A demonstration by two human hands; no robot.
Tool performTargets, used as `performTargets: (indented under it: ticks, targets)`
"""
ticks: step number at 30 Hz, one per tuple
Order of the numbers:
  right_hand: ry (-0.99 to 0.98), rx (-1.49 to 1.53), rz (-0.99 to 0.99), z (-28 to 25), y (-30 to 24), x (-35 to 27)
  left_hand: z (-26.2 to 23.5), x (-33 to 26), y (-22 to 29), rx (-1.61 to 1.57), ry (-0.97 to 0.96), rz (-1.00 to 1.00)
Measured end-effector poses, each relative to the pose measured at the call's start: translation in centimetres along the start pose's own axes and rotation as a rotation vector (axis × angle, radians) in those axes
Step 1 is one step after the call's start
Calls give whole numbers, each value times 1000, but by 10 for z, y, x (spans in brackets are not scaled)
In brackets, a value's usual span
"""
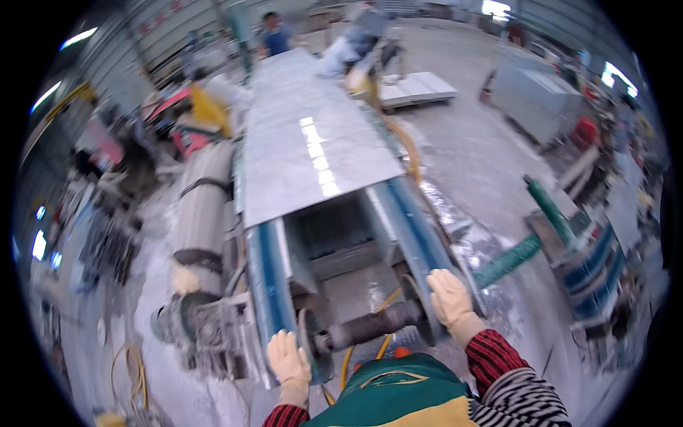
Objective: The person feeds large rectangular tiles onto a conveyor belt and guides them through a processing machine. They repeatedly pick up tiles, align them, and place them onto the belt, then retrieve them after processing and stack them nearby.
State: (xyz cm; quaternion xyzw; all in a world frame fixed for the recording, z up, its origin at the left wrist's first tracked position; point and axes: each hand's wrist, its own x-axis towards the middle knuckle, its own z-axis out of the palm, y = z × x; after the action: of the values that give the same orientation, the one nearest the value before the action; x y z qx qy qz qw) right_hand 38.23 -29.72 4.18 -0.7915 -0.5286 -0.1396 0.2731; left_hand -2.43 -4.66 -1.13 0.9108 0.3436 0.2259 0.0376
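My left hand [288,358], in a pale work glove, rests on the near end of the left blue rail [269,274] of a long conveyor. My right hand [448,297], also gloved, lies on the near end of the right blue rail [413,220]. A large grey stone slab [306,135] lies flat on the rails farther away, its near edge well ahead of both hands. Between my hands a dark roller shaft [366,327] crosses the frame end. Whether the fingers curl around the rails is unclear.
A grey motor and drum [199,235] stand left of the conveyor. Green rollers [509,260] and a blue rack [594,267] stand to the right. A person in blue [274,35] is at the far end. Yellow hoses [135,377] lie on the wet floor.
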Motion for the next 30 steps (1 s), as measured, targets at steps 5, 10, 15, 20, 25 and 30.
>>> performTargets:
  ticks: [5,10,15,20,25,30]
  targets:
    - [-65,120,27,4,5,2,12,-24,-16,108,6,13]
    - [9,62,9,-14,2,-8,-17,1,21,99,159,162]
    - [18,52,20,-15,4,-18,-11,-2,14,114,154,182]
    - [86,70,41,-4,-1,-10,-9,-9,-3,73,113,137]
    - [172,171,140,3,-15,-2,-12,53,3,-396,-56,-395]
    - [61,523,102,68,-48,45,1,79,-27,-27,59,56]
